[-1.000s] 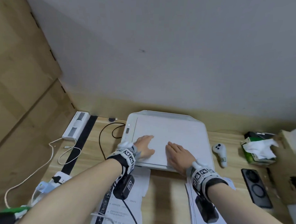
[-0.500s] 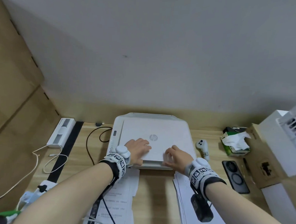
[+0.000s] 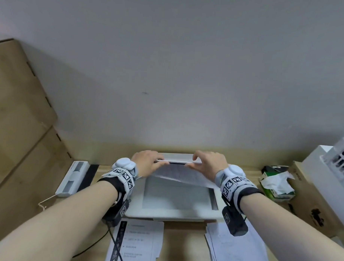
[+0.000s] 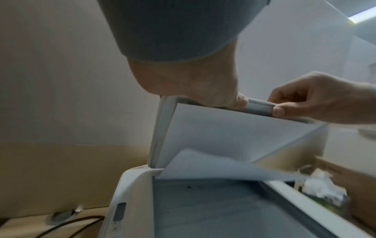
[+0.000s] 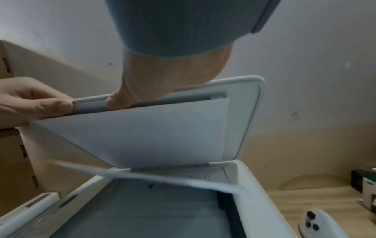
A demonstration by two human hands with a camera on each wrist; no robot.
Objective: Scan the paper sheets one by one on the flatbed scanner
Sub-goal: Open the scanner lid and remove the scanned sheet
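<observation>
Wooden desk [image 3: 182,244] against a grey wall [image 3: 169,62] carries the open flatbed scanner [image 3: 174,214].

Both hands hold the front edge of the raised scanner lid [image 3: 176,157]: left hand [image 3: 147,162] at the left, right hand [image 3: 210,165] at the right. A printed sheet [image 3: 180,174] hangs tilted below the lid, above the scanner glass [image 3: 174,196]. Paper stacks [image 3: 138,244] lie on the tabletop [image 3: 182,246] before the scanner; a tissue box [image 3: 276,183] stands right of it.

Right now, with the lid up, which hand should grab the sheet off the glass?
Probably the right hand: the sheet has its loose corner just below it, while the left hand can hold the lid.
</observation>
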